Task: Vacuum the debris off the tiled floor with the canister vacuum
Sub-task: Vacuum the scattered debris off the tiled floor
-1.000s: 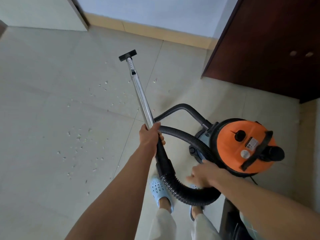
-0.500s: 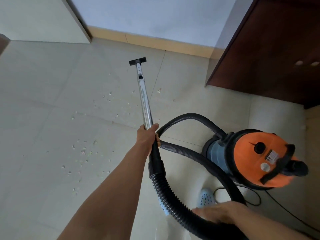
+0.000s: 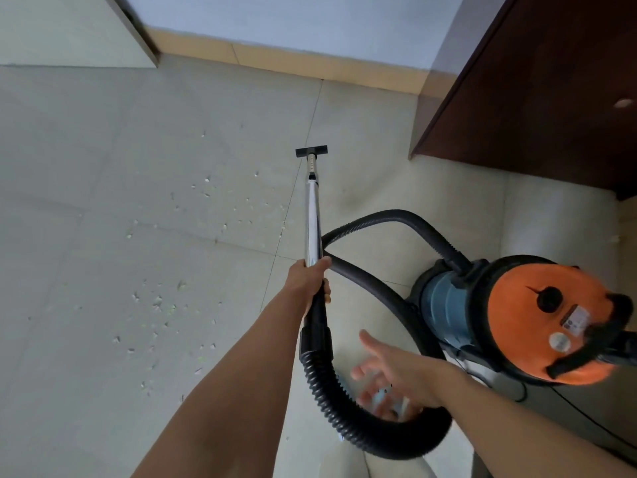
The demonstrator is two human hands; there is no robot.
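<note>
My left hand [image 3: 308, 279] grips the chrome wand [image 3: 312, 222] where it joins the black handle. The wand runs forward to a small black floor nozzle [image 3: 311, 151] resting on the pale tiled floor [image 3: 86, 167]. White debris bits [image 3: 162, 305] lie scattered left of the wand, with more debris [image 3: 234, 205] farther up. The ribbed black hose [image 3: 344, 419] loops under my right hand [image 3: 389, 384], which hovers with fingers spread, blurred, touching nothing that I can see. The orange-topped canister vacuum [image 3: 537, 319] stands at the right.
A dark brown wooden cabinet [image 3: 537, 84] fills the upper right. A tan skirting board [image 3: 275, 60] and white wall close off the far side. A thin black power cord [image 3: 586, 419] trails on the floor at the lower right. A door frame edge [image 3: 138, 32] is at the upper left.
My right hand has come off the hose and lifted with fingers spread. The wand and nozzle have shifted right, closer to the tile joint. The view has tilted.
</note>
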